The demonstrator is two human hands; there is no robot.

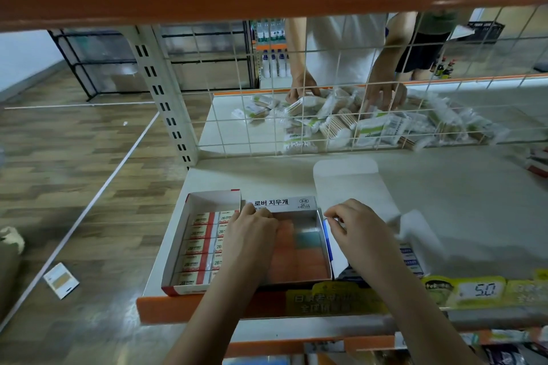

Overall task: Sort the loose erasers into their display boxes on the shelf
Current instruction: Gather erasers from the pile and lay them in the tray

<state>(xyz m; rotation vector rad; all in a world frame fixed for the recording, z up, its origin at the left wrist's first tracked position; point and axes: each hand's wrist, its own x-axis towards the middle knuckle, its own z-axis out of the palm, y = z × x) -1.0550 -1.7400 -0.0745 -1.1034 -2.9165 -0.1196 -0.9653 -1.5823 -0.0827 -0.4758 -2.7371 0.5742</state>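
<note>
Two display boxes stand side by side on the white shelf (444,187). The left box (189,201) holds rows of red-and-white 2B erasers (201,246). The middle box (323,225), with Korean print on its back flap, holds orange and teal erasers (299,264). My left hand (252,234) reaches into the middle box at its left side, fingers curled down over the orange erasers. My right hand (355,225) pinches the box's right wall near the top corner. A white opened lid flap (350,184) stands up behind my right hand.
A wire grid (296,127) backs the shelf; beyond it another person's hands (302,89) sort packs of cotton swabs (341,124). An orange shelf edge with a yellow price strip (474,290) runs in front. More packs (412,261) lie at right. A card (60,280) lies on the wooden floor.
</note>
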